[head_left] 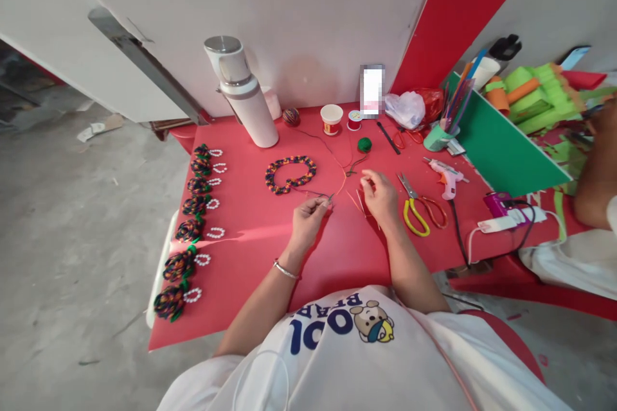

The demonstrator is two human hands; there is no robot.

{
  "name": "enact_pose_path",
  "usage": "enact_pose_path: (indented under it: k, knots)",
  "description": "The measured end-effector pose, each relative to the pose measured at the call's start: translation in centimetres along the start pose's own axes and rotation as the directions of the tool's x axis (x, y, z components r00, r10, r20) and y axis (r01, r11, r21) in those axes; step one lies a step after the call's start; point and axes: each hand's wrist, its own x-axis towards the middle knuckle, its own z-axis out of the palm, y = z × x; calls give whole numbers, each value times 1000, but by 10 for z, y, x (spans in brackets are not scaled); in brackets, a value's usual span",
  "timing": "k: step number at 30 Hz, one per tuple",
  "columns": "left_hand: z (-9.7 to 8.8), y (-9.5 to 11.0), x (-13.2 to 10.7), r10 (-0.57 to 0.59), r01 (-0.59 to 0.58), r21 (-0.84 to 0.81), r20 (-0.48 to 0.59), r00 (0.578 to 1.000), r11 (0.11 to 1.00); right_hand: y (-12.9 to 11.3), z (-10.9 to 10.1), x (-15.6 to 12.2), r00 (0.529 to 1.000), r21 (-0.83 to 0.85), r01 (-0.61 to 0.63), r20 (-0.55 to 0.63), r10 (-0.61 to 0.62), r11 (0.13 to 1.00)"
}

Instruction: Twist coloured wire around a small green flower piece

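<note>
Orange yarn leads forward from the left hand, its thumb and forefinger pinched tight on the strand; 1 multicoloured braided loop lies beyond that pinch, leftward. The right hand is half curled; what it holds, I cannot tell.

The white shirt bears inverted letters, "OOL" and "BEAR".

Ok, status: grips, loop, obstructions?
Left grip pinching thin cord. Right grip curled, hold unclear. Braided loop on red table, beyond left grip. Scissors right of right grip, clear of cord.
</note>
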Motion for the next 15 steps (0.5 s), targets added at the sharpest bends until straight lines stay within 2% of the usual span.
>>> enact_pose_path:
  k: [1, 3, 5, 6, 8, 9, 10, 15]
  knots:
    - [0, 0, 0, -14, 14, -19, -4, 1000, 1000, 2, -10, -3, 998, -73, 6, 58, -2, 997]
    - [0, 1, -1, -41, 41, -49, -2, 999, 998, 10, -37, -14, 993, -285, -37, 100, 68, 958]
    - [0, 2, -3, -44, 46, -67, 23, 999, 997, 23, -67, -28, 972, -508, -138, 96, 215, 850]
    - [0, 2, -4, -41, 44, -73, 40, 998, 996, 30, -81, -35, 946, -595, -194, 97, 310, 780]
    - [2, 3, -5, -43, 50, -81, 81, 996, 995, 42, -101, -46, 865, -690, -272, 130, 484, 671]
    - [3, 3, -6, -48, 56, -83, 97, 994, 995, 47, -107, -50, 839, -710, -276, 150, 523, 648]
    - [4, 3, -7, -50, 59, -86, 105, 993, 995, 50, -110, -52, 832, -718, -272, 160, 532, 641]
    - [7, 5, -10, -17, 25, -107, 69, 997, 994, 52, -109, -49, 818, -734, -269, 168, 550, 624]
